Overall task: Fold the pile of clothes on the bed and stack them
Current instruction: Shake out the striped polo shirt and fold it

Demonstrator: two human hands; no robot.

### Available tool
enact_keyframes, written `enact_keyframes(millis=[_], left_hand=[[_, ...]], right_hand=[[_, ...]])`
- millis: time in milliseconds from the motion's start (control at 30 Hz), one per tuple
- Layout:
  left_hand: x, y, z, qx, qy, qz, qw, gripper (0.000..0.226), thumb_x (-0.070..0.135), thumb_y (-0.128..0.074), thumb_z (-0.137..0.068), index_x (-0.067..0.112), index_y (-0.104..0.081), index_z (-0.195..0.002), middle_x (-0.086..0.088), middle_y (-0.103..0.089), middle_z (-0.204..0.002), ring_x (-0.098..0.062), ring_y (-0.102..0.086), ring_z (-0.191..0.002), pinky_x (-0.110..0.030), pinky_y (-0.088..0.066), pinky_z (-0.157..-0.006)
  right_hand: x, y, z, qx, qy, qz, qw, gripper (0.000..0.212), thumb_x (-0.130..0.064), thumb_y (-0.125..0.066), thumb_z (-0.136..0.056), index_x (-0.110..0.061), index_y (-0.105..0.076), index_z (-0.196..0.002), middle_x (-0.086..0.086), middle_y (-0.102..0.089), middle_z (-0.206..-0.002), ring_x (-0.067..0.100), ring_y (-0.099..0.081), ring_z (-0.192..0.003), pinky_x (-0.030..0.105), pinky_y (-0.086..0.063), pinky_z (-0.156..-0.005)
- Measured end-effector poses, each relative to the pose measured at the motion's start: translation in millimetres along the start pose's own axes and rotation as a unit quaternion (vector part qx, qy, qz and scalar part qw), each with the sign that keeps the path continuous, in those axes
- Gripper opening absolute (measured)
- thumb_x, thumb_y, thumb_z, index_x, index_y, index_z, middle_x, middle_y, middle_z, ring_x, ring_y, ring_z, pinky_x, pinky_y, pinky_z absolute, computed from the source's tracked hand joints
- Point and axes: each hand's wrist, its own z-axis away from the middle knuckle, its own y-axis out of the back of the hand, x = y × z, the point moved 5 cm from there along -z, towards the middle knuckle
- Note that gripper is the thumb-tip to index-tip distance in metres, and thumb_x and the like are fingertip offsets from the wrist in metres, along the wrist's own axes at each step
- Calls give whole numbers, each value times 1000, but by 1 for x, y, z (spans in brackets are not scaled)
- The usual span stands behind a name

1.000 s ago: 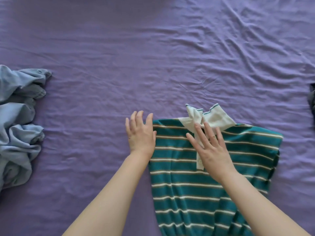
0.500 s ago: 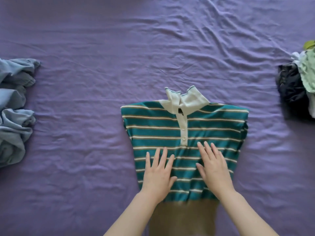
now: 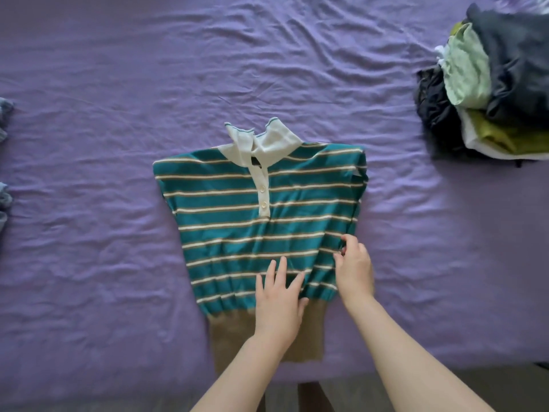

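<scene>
The teal knit polo shirt with cream and tan stripes, a white collar and a tan ribbed hem [image 3: 255,221] lies flat, front up, in the middle of my bed's wrinkled purple sheet [image 3: 118,84], collar away from me and hem toward the near edge of the bed. My left hand [image 3: 279,304] rests flat on the shirt's lower front, fingers straight and spread, just above the tan hem. My right hand [image 3: 353,269] is at the shirt's right side edge, fingers curled and pinching the fabric there. The two hands are close together but not touching. Both sleeves look tucked in along the side edges. Left of the shirt the sheet runs bare a long way, out to a bit of crumpled light-blue cloth [image 3: 4,200] at the frame's edge. Right of the shirt and farther back, well apart from it, sits the pile of dark, pale-green, olive and white clothes [image 3: 490,84].
</scene>
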Motion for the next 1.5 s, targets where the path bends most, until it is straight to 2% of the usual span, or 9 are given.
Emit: enact_keyframes(millis=[200,333,433,600,767,900,1000,1133,1500], left_hand=[[9,-4,3,14,-15,-1,1000,50,24,-40,-101,38,-27,-147,-7,-1,-161,-27,3,-148,-45,1,-118],[20,-16,7,-7,-21,-22,1000,57,22,-45,-99,38,-21,-149,-8,5,-161,-29,8,-147,-48,0,-118],[24,-19,12,-11,-19,-30,999,62,25,-49,-98,37,-17,-150,-9,6,-161,-29,9,-147,-48,-2,-118],[9,-15,18,0,11,-49,999,61,27,-46,-99,33,-14,-150,-11,5,-160,-30,8,-147,-50,-4,-117],[9,-12,14,-11,9,-25,1000,60,27,-50,-97,36,-20,-148,-11,1,-160,-27,3,-148,-47,-8,-117],[3,4,4,29,11,17,999,43,24,-46,-96,25,-42,-139,-7,-20,-157,-24,-17,-143,-42,-25,-110],[-12,19,-8,54,30,20,998,47,16,-45,-97,25,-38,-143,-7,-19,-158,-25,-15,-144,-42,-25,-111],[-33,43,-29,71,24,-8,997,52,14,-44,-98,26,-31,-147,-8,-11,-160,-25,-6,-147,-42,-14,-117],[-98,197,-147,200,93,180,959,42,18,-49,-96,14,-46,-137,-9,-41,-141,-24,-38,-126,-34,-33,-104]], right_hand=[[37,24,-2,25,-13,-27,999,24,-5,-57,-88,-1,-54,-111,23,-55,-107,42,-53,-99,44,-43,-82],[31,6,31,-57,10,23,998,54,-30,-62,-88,-13,-40,-135,14,-49,-119,35,-54,-105,41,-46,-78],[31,-11,56,-104,27,-7,994,60,-16,-54,-92,-20,-27,-146,11,-43,-124,32,-56,-100,39,-48,-78],[61,1,60,-51,-35,14,998,52,1,-45,-88,-14,-42,-138,16,-47,-120,38,-53,-97,39,-44,-79],[26,-2,69,-13,180,156,971,53,-6,-74,-72,-13,-61,-123,18,-51,-134,37,-51,-121,48,-45,-94],[-18,-29,63,-112,317,196,921,51,-14,-59,-88,-18,-48,-137,13,-36,-150,31,-27,-142,48,-24,-113],[-25,-33,36,-136,280,248,917,49,-27,-48,-95,-25,-37,-143,5,-23,-156,23,-13,-146,45,-14,-116],[-21,-9,15,-65,167,217,960,34,-16,-61,-87,-21,-64,-120,14,-44,-144,33,-33,-137,52,-27,-108],[-159,2,-97,-49,246,60,966,39,-15,-49,-95,-12,-50,-134,3,-49,-139,20,-43,-127,34,-36,-106]])
